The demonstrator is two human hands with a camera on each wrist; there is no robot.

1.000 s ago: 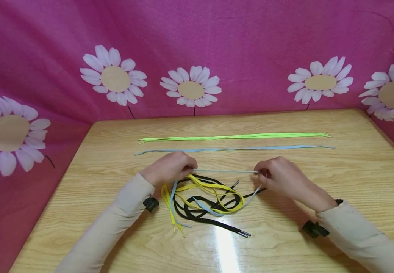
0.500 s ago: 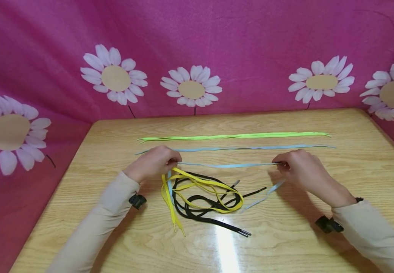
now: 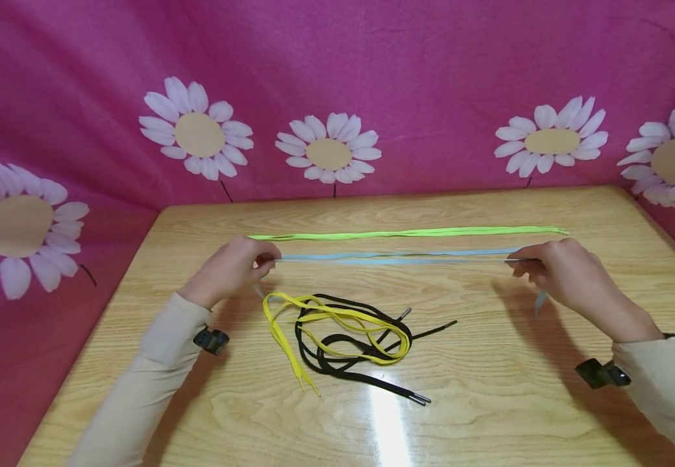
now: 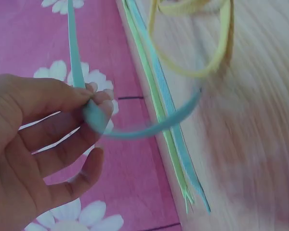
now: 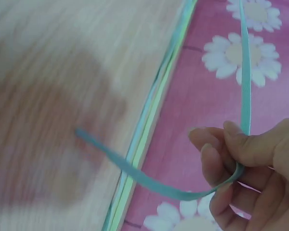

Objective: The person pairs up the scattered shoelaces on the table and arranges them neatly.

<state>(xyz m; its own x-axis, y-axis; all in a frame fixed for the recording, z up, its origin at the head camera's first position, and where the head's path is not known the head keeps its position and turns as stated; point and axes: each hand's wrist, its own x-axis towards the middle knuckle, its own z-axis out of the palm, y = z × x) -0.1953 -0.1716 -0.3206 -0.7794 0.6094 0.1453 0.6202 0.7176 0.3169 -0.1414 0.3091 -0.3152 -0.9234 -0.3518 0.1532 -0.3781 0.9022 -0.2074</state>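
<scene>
A light blue shoelace [image 5: 246, 82] is stretched between my two hands, above the table's far half. My left hand [image 3: 229, 269] pinches it between thumb and forefinger, and its loose end [image 4: 144, 132] hangs in a curve toward the yellow shoelace [image 3: 282, 337]. At the other side my right hand [image 3: 574, 275] pinches it too, with a short tail [image 5: 154, 185] dangling below. A second light blue shoelace [image 4: 168, 101] lies straight on the table just behind the held one. Beyond it runs a bright green shoelace [image 3: 407, 233], also straight.
On the wooden table [image 3: 489, 402], black shoelaces [image 3: 367, 383] with metal tips lie tangled with the yellow one in front of me. A pink cloth [image 3: 431, 78] printed with daisies hangs behind the table and along its sides.
My hands have moved apart and away from me, drawing the blue shoelace out of the tangle and lengthening the span between them. Part of the yellow shoelace has shifted left.
</scene>
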